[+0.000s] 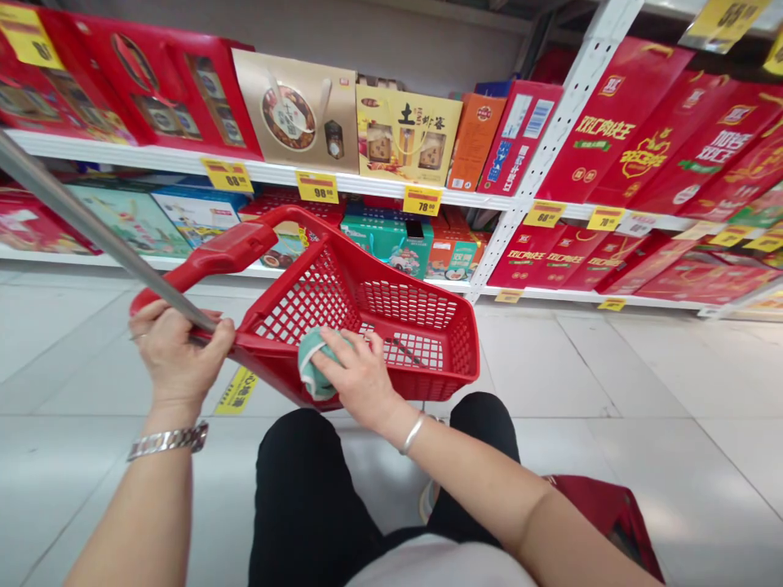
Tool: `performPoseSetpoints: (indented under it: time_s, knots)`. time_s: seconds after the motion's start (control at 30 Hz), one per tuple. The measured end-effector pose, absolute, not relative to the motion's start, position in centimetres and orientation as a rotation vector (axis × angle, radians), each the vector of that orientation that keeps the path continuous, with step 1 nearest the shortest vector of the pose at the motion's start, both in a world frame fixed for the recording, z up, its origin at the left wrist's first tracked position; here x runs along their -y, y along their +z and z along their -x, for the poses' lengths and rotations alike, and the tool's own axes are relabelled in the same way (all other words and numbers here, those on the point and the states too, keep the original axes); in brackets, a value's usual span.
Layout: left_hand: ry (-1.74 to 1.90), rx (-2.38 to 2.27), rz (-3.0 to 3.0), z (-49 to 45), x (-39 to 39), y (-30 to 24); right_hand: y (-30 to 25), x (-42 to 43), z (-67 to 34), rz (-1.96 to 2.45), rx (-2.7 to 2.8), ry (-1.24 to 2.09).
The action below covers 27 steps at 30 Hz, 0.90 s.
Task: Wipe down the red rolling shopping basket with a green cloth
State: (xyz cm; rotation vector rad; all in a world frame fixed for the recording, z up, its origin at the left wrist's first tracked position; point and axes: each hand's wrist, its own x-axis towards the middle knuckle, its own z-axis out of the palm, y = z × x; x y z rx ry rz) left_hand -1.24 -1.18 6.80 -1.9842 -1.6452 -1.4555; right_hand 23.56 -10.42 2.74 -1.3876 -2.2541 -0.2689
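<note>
A red plastic shopping basket with lattice sides stands on the floor before my knees, its red handle up at the left. My left hand is wrapped around the lower end of that handle, where a grey metal pole also crosses. With my right hand I press a green cloth with a white edge against the near rim of the basket. Part of the cloth is hidden beneath my fingers. The basket's lattice bottom shows through its open top.
Shelves with boxed gifts and yellow price tags run along the far side. A white perforated post divides them. A dark red bag lies on the tiled floor at my right. A yellow floor sticker is under the handle.
</note>
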Motion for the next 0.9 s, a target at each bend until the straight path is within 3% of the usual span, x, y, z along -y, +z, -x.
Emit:
performPoseSetpoints:
  time_s: [0.3,0.57,0.67,0.8,0.9]
  knots:
    - [-1.436,1.624,2.008,3.4,0.5,6.9,-1.6,14.0,-28.0,1.293,2.140,-0.510]
    - [-1.402,1.645,2.055,5.9,-1.2,7.5,-2.8,19.1,-36.4,1.468,2.126,-0.446]
    - [-1.438,1.857,1.855,4.9,-0.4,7.2,-3.0,19.2,-37.5,1.495,2.125,-0.384]
    - [-1.813,2.470,1.191,-0.7,1.8,4.0,-3.0,18.1,-36.8,1.498,2.090,-0.300]
    - [-1.931,2.657,1.535,-6.1,3.3,-0.4,-2.7,17.5,-35.6,1.475,2.087,-0.257]
